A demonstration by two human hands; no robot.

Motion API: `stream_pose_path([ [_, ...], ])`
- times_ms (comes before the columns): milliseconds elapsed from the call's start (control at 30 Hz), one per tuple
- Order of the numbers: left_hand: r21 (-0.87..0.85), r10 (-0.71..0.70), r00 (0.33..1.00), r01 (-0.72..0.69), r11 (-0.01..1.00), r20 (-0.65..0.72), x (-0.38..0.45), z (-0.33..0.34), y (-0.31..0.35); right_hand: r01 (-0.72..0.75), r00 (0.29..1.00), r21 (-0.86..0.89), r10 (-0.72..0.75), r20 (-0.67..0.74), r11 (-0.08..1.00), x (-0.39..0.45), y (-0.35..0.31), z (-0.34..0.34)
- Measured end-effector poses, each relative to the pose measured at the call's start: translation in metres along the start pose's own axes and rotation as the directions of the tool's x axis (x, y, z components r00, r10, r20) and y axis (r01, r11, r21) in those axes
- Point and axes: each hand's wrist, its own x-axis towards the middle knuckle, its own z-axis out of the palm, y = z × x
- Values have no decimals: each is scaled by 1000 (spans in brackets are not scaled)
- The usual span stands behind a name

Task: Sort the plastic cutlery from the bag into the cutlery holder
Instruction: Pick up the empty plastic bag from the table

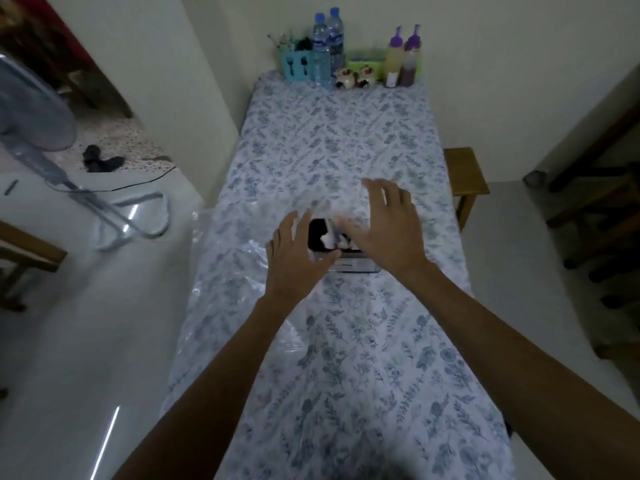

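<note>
— Forearms first, what do they do?
— Both bare forearms rise from the bottom edge of the frame over the desk [363, 358], which wears a cloth printed with blue flowers under a clear plastic sheet.

— And the left hand?
— Left hand [294, 258] sits at mid-frame, fingers spread and mostly straight, lying against the left side of a clear plastic bag [332, 216]. Its grip looks loose; I see nothing curled round anything.

— The right one?
— Right hand [388, 230] is just right of centre, fingers fanned wide and straight, above or on the bag's right side; whether it touches I cannot tell. It has hold of nothing that I can see.

— What is between them?
— Black and white pieces, blurred, most likely the plastic cutlery [327, 233], inside the bag, with a flat boxy edge showing just beneath the hands.

— Where is the cutlery holder?
— Far end of the desk, upper centre of the frame: a turquoise cutlery holder [298, 65] with fork and spoon cut-outs, well apart from the hands. Right beside it stand two water bottles [327, 46], then two small patterned pots [353, 77], a green tray [367, 64] and two purple-capped sauce bottles [403, 58].

— Anything off the desk?
— A standing fan [41, 126] at the left edge, a wooden stool [465, 174] at the right.
</note>
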Motion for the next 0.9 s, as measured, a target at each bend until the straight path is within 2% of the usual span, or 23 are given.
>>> stream_pose_path([
  [33, 25, -73, 997, 72, 997, 36, -7, -7, -23, 93, 994, 34, -91, -53, 995, -7, -16, 10],
  [67, 62, -153, 986, 149, 987, 73, -13, -14, -50, 171, 985, 61, -168, -40, 983, -15, -34, 21],
  [133, 133, -290, 951, 276, 952, 106, -21, -27, -103, 261, 955, 88, -271, 120, 961, -27, -71, 48],
  [167, 155, -348, 931, 330, 931, 108, -24, -34, -127, 254, 931, 104, -272, 243, 962, -30, -87, 65],
  [200, 164, -404, 909, 384, 909, 108, -24, -39, -150, 209, 894, 126, -242, 377, 970, -31, -100, 85],
  [267, 151, -503, 857, 486, 861, 113, -21, -48, -193, 5, 789, 150, -96, 606, 989, -26, -117, 125],
  [333, 116, -604, 785, 593, 797, 138, -16, -52, -234, -273, 689, 78, 138, 712, 959, -16, -122, 163],
  [400, 65, -679, 702, 684, 727, 214, -11, -50, -273, -441, 619, -103, 386, 684, 891, -12, -125, 191],
  [467, -11, -685, 653, 726, 687, 322, -7, -46, -302, -529, 607, -240, 561, 564, 814, -12, -128, 211],
  [500, -59, -673, 644, 737, 673, 364, -6, -44, -313, -584, 596, -243, 612, 520, 775, -12, -131, 218],
  [667, -365, -718, 610, 787, 498, 336, -3, -46, -334, -829, 460, -16, 699, 547, 559, -18, -129, 244],
  [800, -470, -675, 593, 792, 390, 439, 4, -65, -339, -822, 495, -2, 716, 493, 570, -22, -133, 243],
  [900, -482, -624, 619, 778, 403, 478, 5, -78, -334, -807, 518, 19, 692, 504, 590, -19, -148, 233],
])
